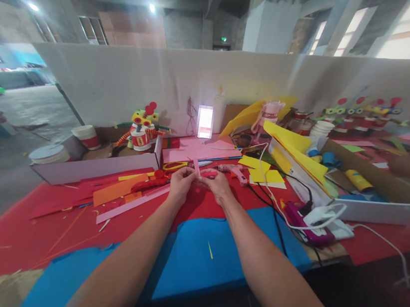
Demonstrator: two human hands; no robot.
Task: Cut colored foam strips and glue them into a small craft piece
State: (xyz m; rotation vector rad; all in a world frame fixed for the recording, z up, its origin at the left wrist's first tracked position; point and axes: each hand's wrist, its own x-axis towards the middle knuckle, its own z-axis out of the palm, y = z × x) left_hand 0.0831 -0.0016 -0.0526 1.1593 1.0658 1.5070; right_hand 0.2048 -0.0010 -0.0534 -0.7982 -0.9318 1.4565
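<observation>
Both hands meet over the red table covering, in front of a pair of scissors with yellow handles [174, 166]. Between my fingers stands a narrow pink paper strip [196, 167], its upper end pointing away from me. My left hand [182, 183] pinches the strip from the left. My right hand [217, 184] is closed on the strip's right side, with a small red piece [209, 173] at its fingertips. A pink glue gun [238, 173] lies just right of my right hand. A longer pink strip [132, 204] rests by my left wrist.
Orange paper [111, 192] and red scraps lie left; blue sheets [202, 244] cover the front edge. A box with a paper-cup figure [141, 137] stands left, another white box [378, 211] right. Cables run past a purple power strip [304, 222]. A white partition [132, 73] stands behind.
</observation>
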